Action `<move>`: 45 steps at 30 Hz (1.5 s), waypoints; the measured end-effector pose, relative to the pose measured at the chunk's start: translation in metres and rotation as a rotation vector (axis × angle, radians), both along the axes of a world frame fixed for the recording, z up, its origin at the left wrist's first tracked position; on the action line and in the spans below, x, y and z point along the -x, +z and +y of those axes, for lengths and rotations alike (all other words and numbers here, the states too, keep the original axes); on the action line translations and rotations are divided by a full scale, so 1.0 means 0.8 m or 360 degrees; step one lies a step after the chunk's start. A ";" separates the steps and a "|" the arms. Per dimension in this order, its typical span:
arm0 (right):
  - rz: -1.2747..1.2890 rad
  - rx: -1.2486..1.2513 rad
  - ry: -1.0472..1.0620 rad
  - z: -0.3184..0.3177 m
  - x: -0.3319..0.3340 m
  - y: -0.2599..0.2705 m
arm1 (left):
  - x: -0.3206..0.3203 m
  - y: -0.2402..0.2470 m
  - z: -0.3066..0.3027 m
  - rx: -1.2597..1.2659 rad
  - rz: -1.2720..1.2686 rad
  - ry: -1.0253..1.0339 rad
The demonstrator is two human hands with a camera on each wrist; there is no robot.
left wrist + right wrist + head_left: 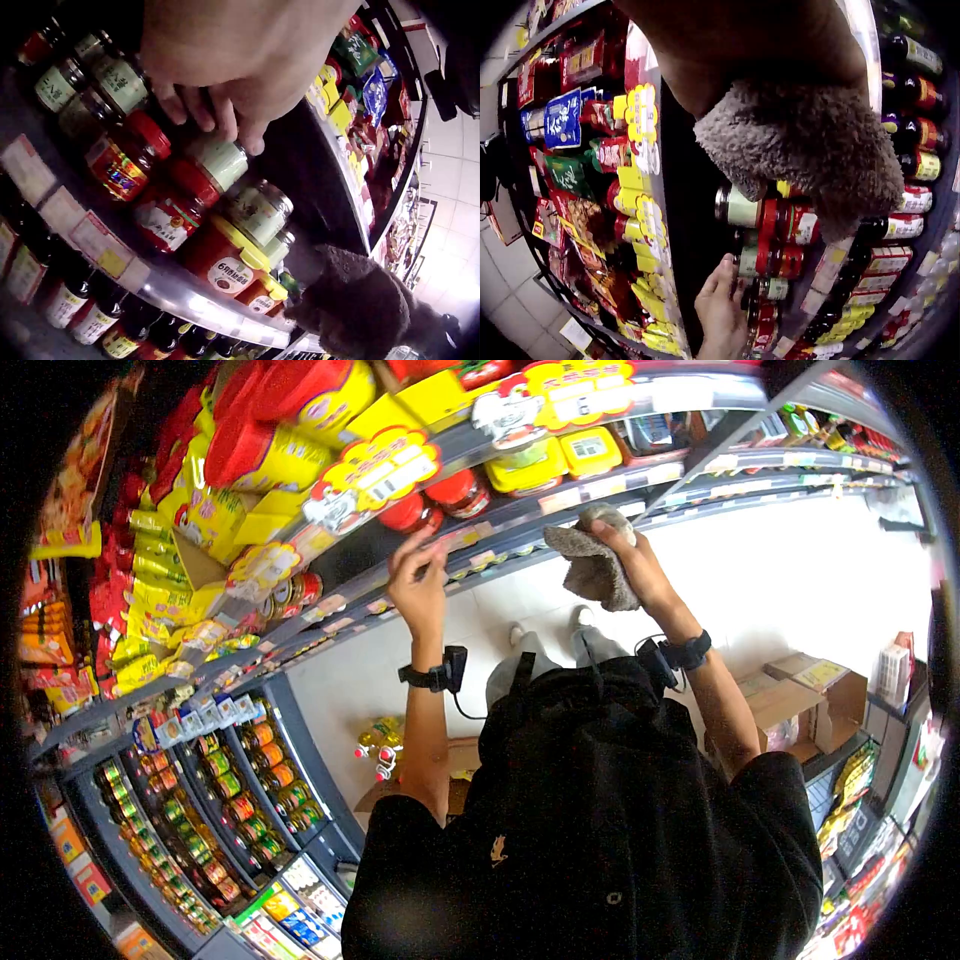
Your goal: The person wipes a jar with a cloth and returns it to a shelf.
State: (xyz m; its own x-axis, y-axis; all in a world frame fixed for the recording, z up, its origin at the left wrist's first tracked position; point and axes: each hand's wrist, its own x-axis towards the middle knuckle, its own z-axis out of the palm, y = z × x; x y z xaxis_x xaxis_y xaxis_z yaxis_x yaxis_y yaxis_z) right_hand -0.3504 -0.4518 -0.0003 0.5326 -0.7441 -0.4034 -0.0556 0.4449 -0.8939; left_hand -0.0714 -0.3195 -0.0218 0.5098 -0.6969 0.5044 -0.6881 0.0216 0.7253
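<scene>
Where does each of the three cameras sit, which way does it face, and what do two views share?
Head: on the head, facing forward and down at shelves and floor; left hand, right hand, both arms and black top show.
Left wrist: on that wrist, facing past the left hand to shelved jars.
Right wrist: on that wrist, facing past the right hand and its grey cloth to shelves; the left hand shows too.
Shared: both wrist views show the left hand, grey cloth and jars.

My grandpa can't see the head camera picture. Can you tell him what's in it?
Someone's right hand holds a grey cloth beside shop shelves, and their left hand is near red-lidded jars. Yellow and red packets crowd the upper left.
</scene>
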 end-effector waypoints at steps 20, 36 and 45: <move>-0.0040 0.0409 0.0622 0.137 -0.266 0.059 | -0.208 0.016 0.169 -0.0248 0.0578 0.0091; -0.1175 -0.0709 -0.0268 0.200 -0.308 -0.042 | -0.269 -0.055 0.094 -0.0137 0.0839 -0.0300; -0.1221 -0.0685 -0.0553 0.221 -0.214 -0.020 | -0.356 -0.130 -0.006 -0.0415 0.0549 -0.0005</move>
State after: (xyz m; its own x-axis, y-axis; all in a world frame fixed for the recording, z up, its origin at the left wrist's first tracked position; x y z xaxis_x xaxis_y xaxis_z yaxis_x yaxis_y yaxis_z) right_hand -0.1791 -0.2748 -0.0160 0.5433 -0.7795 -0.3118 0.6770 0.6264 -0.3865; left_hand 0.2132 -0.3244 -0.1256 0.6156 -0.7802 0.1116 -0.4044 -0.1911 0.8944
